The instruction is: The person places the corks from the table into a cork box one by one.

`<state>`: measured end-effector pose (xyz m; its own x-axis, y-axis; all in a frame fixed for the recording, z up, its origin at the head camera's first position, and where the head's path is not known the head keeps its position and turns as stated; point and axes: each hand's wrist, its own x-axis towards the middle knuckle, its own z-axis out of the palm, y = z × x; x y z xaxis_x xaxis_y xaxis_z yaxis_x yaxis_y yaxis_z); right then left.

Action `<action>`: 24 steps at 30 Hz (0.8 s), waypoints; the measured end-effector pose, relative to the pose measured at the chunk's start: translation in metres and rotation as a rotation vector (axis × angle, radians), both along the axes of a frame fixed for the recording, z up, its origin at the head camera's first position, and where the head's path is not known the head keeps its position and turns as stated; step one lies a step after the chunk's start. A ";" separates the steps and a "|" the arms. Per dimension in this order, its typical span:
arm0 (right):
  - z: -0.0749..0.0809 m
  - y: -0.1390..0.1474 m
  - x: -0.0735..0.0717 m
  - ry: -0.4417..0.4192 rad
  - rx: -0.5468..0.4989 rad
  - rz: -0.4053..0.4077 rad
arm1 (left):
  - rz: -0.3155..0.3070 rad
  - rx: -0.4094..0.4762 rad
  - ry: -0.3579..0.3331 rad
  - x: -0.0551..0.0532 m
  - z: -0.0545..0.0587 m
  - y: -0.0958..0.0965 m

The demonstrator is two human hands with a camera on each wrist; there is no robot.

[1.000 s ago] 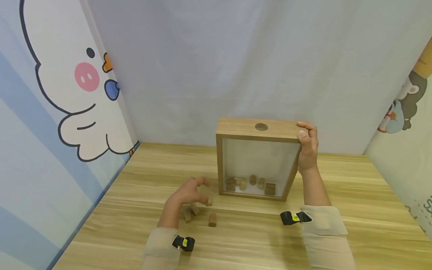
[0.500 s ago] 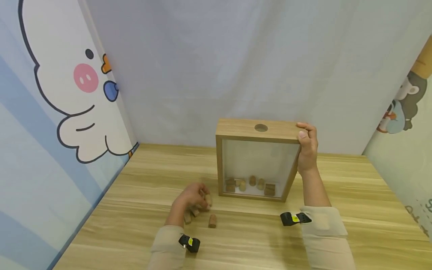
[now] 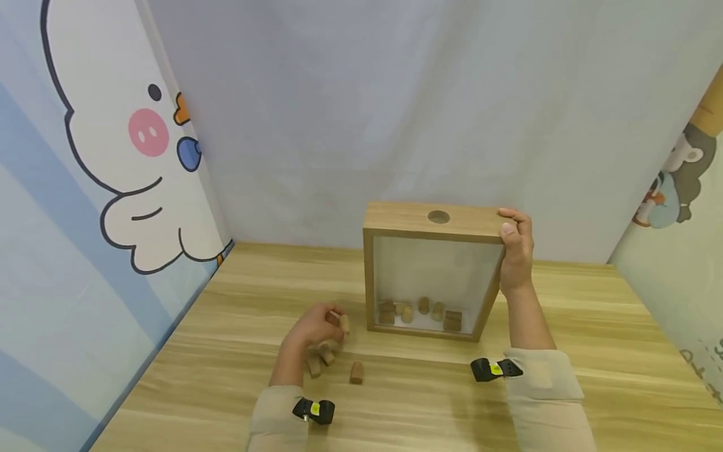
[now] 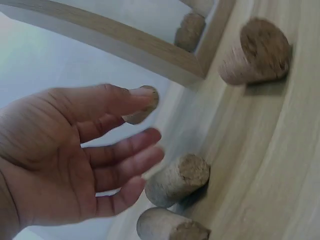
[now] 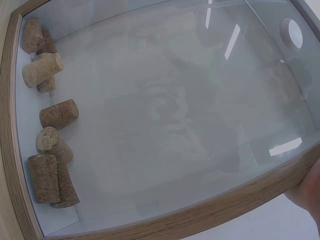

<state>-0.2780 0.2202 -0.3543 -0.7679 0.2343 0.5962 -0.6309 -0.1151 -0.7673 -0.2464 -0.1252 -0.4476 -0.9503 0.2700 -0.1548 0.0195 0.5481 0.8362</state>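
My left hand (image 3: 316,325) pinches a cork (image 4: 141,111) between thumb and index finger, just above the table and left of the box; its other fingers are loosely bent. Under and near that hand lie two pale corks (image 4: 181,177) and a browner cork (image 3: 356,372) to their right. A shallow wooden box (image 3: 432,231) with a clear front stands upright, a round hole (image 3: 438,217) in its top. Several corks (image 4: 190,31) lie along the bottom inside. My right hand (image 3: 516,254) grips the box's upper right corner, thumb in front and fingers over the top.
The wood-grain table (image 3: 418,402) runs back to a pale curtain (image 3: 361,113). At the left is a cartoon-printed panel (image 3: 113,207), at the right another printed panel (image 3: 666,251). A black camera strap (image 3: 314,411) sits on the left sleeve.
My left hand has come down on a cork, closed thumb and finger on it and lifted it slightly off the table. The right hand and the box have stayed in place.
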 end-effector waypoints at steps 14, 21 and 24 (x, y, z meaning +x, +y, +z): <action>0.000 -0.001 -0.001 0.011 -0.013 0.019 | -0.059 0.391 0.010 0.006 0.017 0.011; 0.000 0.000 0.000 -0.001 0.000 0.011 | 0.006 0.431 0.095 0.008 0.035 0.011; 0.000 -0.001 0.000 -0.008 -0.009 0.009 | 0.034 0.434 0.136 0.009 0.043 0.012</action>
<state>-0.2779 0.2196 -0.3542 -0.7745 0.2327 0.5882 -0.6239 -0.1280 -0.7710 -0.2379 -0.1130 -0.4042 -0.9636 0.2507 0.0927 0.1333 0.1500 0.9797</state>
